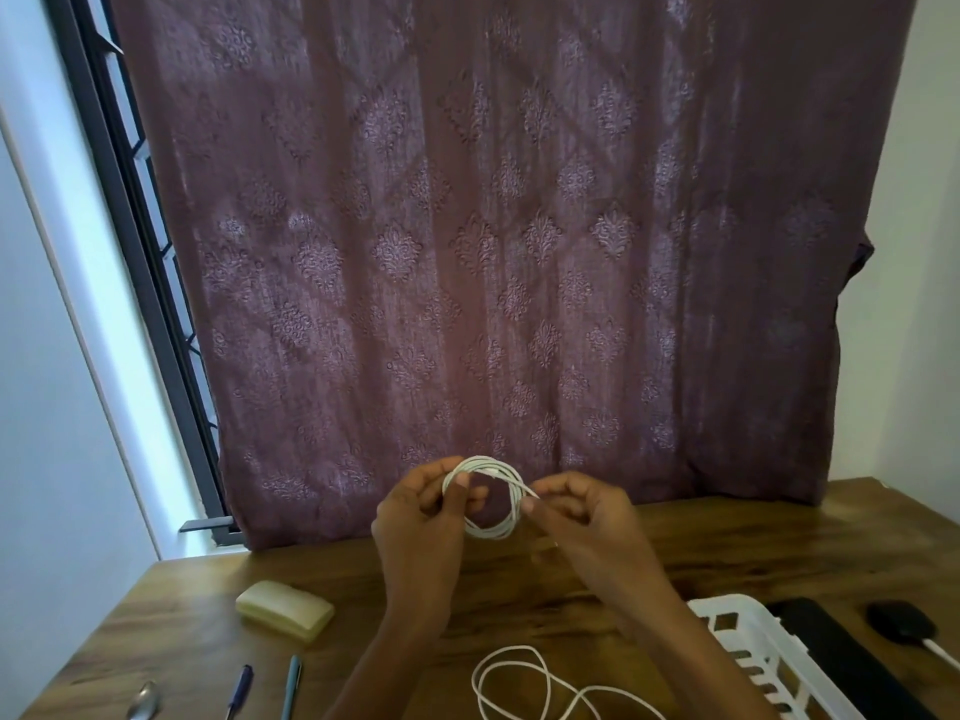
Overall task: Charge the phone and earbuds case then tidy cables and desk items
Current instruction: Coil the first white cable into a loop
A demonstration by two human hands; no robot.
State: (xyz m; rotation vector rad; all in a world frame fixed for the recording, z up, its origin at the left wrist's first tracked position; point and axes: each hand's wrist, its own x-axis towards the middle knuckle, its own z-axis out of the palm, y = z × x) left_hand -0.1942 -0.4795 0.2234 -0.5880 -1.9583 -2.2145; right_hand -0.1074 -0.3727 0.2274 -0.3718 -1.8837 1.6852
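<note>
A white cable wound into a small coil [497, 527] is held up above the wooden desk [727, 543]. My left hand [423, 527] grips the coil's left side, thumb across the loops. My right hand [582, 517] pinches the cable's free end at the coil's right side. A second white cable [519, 683] lies loose on the desk below my wrists. A black phone [841, 657] lies at the right. Beside it sits a dark rounded earbuds case [901, 627] with a white cable plugged in.
A white slatted basket [748, 641] stands at the lower right. A pale yellow case [284, 609] lies at the left. Two pens [291, 685] and a spoon [143, 701] lie near the front edge. A purple curtain [493, 226] hangs behind the desk.
</note>
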